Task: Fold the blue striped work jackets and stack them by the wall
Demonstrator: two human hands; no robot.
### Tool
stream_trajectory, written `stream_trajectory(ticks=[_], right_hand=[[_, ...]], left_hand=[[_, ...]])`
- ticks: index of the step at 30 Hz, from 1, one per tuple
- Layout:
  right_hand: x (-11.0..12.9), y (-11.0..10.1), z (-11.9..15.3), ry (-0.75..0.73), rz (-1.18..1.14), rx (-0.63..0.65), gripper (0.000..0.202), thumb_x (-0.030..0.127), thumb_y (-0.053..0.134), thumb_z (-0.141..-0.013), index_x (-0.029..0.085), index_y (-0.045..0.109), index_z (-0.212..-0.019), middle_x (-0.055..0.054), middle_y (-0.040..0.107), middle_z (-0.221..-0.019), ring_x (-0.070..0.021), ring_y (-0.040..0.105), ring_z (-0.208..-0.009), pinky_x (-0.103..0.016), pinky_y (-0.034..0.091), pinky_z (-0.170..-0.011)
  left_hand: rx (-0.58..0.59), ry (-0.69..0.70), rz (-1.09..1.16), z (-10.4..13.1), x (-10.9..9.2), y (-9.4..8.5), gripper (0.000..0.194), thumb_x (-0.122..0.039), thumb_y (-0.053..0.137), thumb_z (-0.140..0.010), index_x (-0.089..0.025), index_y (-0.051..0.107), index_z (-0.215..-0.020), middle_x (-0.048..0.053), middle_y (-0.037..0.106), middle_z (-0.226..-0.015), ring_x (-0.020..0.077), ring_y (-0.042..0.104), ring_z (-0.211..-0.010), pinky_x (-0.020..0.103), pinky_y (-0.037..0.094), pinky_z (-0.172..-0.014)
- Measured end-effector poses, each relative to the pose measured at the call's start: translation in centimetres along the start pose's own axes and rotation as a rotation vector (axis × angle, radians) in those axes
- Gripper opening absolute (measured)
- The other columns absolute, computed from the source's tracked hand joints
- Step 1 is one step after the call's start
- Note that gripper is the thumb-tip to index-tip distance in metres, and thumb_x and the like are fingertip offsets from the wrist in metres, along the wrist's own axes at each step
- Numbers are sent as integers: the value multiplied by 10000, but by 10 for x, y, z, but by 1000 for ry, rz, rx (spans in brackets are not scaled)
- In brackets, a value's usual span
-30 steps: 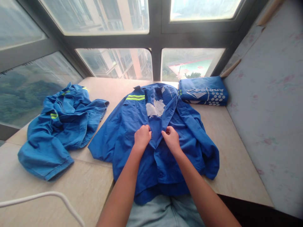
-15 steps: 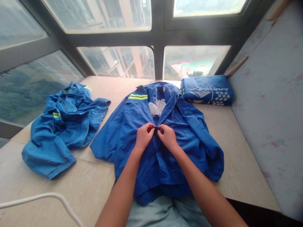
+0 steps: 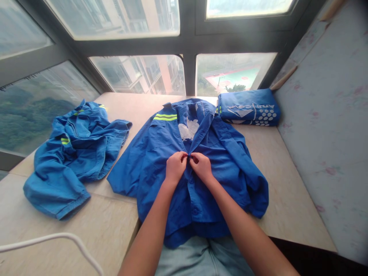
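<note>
A blue work jacket (image 3: pixel 161 153) with a yellow-green reflective stripe lies spread face up before me, its collar toward the window. The neck is parted, and white print shows on the fabric inside. My left hand (image 3: pixel 176 165) pinches one front edge of the jacket midway down the front. Close beside it, my right hand (image 3: pixel 201 165) pinches the facing edge, the fingertips of both hands nearly touching. Whatever small fastening lies between the fingers is hidden. Below the hands, the front edges lie together, with buttons faintly visible.
A second, crumpled blue jacket (image 3: pixel 77 153) lies on the left of the pale tabletop (image 3: pixel 115 214). At the back right sits a folded blue garment (image 3: pixel 248 107) with white print. A white cable (image 3: pixel 57 236) curves across the lower left. Windows and a flowered wall (image 3: pixel 330 153) border the surface.
The whole view has shifted slightly. Both hands stay pinched at the same place on the jacket front, with the fingers a little altered and the front below lying flatter.
</note>
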State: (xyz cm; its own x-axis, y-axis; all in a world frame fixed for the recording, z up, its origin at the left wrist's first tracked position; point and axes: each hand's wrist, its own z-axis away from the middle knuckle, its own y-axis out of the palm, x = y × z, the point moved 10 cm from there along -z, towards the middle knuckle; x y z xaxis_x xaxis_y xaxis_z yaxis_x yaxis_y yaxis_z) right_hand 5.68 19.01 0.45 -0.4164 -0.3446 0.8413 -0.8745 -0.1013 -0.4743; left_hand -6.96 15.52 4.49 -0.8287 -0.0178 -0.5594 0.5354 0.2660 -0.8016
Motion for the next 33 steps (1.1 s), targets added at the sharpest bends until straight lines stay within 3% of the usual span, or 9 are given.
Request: stream_trajectory(ticks=[7,15,20,23,26,33], right_hand=[[2,2,0,-5,57,25,224,246,531,-832,212,732,-927,-19,645,-739,-161,582,-672,-255,447,-649],[3,3,2,-13,70,42,219,272,541,-847,201,716,-959,-24,648,-736,-163,581,-663,-257,459,-658],[11,4,6,-53,65,60,334,330,514,-901,179,670,-1154,-71,718,-913,-203,654,-802,-301,505,-755],[12,2,6,-66,-1,50,324,294,437,-943,210,680,-1139,-80,721,-1086,-213,669,-976,-315,511,-855],[11,-1,5,-71,-58,30,300,249,441,-932,216,702,-1076,-70,732,-1056,-205,681,-936,-313,523,-835],[9,1,5,-71,-58,36,271,217,492,-889,223,716,-1041,-58,741,-1013,-196,688,-884,-306,529,-811]], left_hand=[[96,-31,47,-1,6,4,201,-185,525,-891,-242,711,-942,29,744,-951,178,678,-894,261,507,-808],[59,-54,-28,-2,0,6,214,-159,530,-873,-230,717,-950,44,749,-952,190,682,-883,275,498,-812],[40,-69,13,-5,0,1,183,-205,548,-876,-221,718,-941,49,757,-943,190,690,-862,272,498,-782],[32,-115,87,-6,4,0,170,-299,566,-885,-218,714,-904,43,758,-886,181,698,-813,262,502,-739],[49,-178,133,-5,9,3,182,-374,609,-858,-219,704,-858,33,751,-824,175,699,-772,252,503,-706],[53,-216,-15,-6,7,4,130,-228,578,-831,-233,698,-879,31,755,-844,185,696,-803,259,483,-722]])
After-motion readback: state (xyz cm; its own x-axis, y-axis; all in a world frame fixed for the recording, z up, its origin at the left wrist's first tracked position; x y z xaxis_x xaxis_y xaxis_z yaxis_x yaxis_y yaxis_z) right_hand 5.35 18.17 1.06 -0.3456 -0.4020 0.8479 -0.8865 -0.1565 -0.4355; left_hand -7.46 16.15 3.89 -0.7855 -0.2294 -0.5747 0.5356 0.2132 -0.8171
